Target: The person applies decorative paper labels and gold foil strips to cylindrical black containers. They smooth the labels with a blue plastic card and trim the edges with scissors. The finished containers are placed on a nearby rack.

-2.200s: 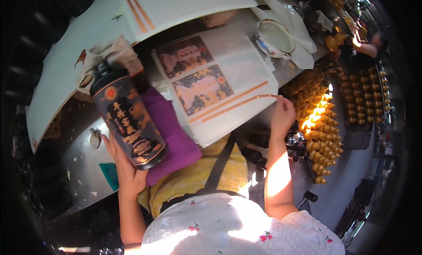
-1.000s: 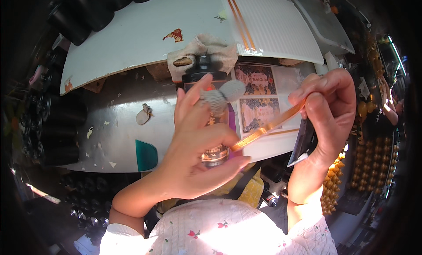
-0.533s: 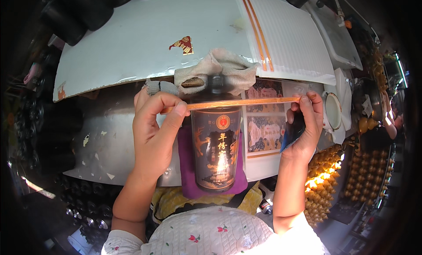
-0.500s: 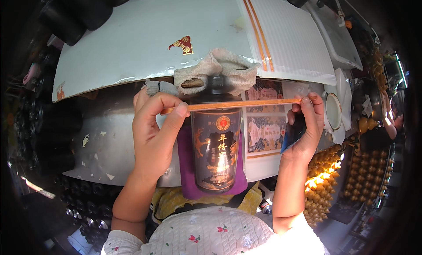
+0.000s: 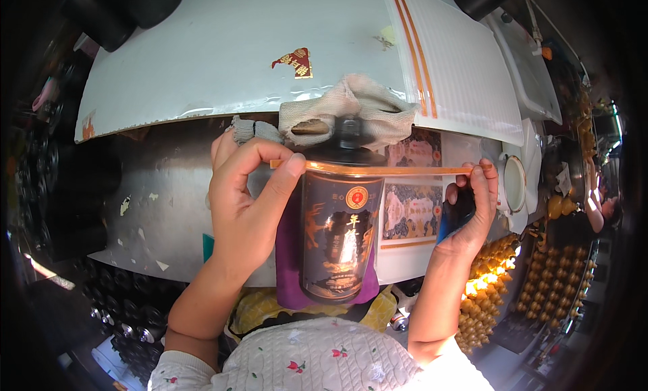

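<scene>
A thin orange-gold strip (image 5: 422, 170) is stretched across the shoulder of a black bottle (image 5: 337, 249) with gold and copper decoration. My left hand (image 5: 246, 202) pinches the strip's left end between thumb and forefinger. Its right end is between the thumb and fingertips of my right hand (image 5: 472, 202). Along the bottle's upper edge the strip bends slightly and appears to touch it. Something dark with a blue edge (image 5: 457, 212) sits in my right palm, partly hidden. The bottle lies on a purple cloth (image 5: 289, 256), its black neck against a crumpled whitish cloth (image 5: 351, 107).
Beyond the cloth is a pale board (image 5: 223, 60), with two more orange strips (image 5: 417, 47) on a ribbed white sheet (image 5: 466, 60). Printed label sheets (image 5: 412, 212) lie right of the bottle, near a white round container (image 5: 514, 182). Rows of gold objects (image 5: 557, 276) stand at right.
The strip has come down against the bottle's shoulder and now bends there, where it was straight before. A green edge now shows beside my left wrist. The view has shifted slightly.
</scene>
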`<state>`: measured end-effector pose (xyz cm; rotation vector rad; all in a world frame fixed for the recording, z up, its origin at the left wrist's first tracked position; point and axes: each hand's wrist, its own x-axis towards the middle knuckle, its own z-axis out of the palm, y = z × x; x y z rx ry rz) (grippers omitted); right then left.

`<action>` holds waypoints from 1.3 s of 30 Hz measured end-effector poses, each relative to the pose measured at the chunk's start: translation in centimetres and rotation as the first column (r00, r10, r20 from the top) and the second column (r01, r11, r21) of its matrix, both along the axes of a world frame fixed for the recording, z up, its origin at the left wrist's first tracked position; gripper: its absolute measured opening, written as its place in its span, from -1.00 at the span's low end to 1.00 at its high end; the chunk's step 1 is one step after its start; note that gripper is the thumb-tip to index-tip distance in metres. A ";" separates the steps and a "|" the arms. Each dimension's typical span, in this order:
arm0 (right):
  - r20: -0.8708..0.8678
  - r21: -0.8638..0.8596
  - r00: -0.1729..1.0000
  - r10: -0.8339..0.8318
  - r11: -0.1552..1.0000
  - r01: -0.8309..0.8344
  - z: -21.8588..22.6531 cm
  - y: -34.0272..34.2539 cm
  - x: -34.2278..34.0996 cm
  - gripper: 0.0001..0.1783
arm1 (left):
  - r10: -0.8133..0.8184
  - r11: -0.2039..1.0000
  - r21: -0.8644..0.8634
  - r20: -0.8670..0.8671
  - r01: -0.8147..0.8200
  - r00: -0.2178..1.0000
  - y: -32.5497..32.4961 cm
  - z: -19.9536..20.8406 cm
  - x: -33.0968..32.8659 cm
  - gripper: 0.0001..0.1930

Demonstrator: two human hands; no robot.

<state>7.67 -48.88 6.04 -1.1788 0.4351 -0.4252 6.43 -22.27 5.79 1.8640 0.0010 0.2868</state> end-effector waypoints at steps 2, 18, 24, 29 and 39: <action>0.014 0.002 1.000 -0.005 1.000 0.005 -0.2 -0.2 0.1 -0.73 | 0.008 0.998 -0.064 -0.014 -0.009 1.000 0.0 -0.4 0.0 -0.90; -0.005 0.017 1.000 0.002 1.000 -0.001 -1.0 -0.7 0.5 -0.71 | 0.050 0.984 -0.170 -0.023 -0.053 0.998 -0.7 -0.9 -0.2 -0.92; -0.024 0.012 0.999 -0.023 1.000 0.023 -1.0 -0.4 0.7 -0.70 | 0.084 0.983 -0.159 -0.045 -0.090 0.995 -0.6 -1.5 -0.2 -0.92; -0.085 0.007 0.996 -0.020 1.000 0.021 -0.8 -0.4 0.3 -0.70 | 0.297 0.950 -0.137 0.129 -0.280 0.946 -1.5 -1.7 -1.8 -0.93; -0.042 -0.003 0.999 -0.016 1.000 0.016 -0.8 -0.2 0.5 -0.68 | -0.259 0.811 0.564 0.113 0.153 0.959 -3.5 1.4 -6.0 -0.34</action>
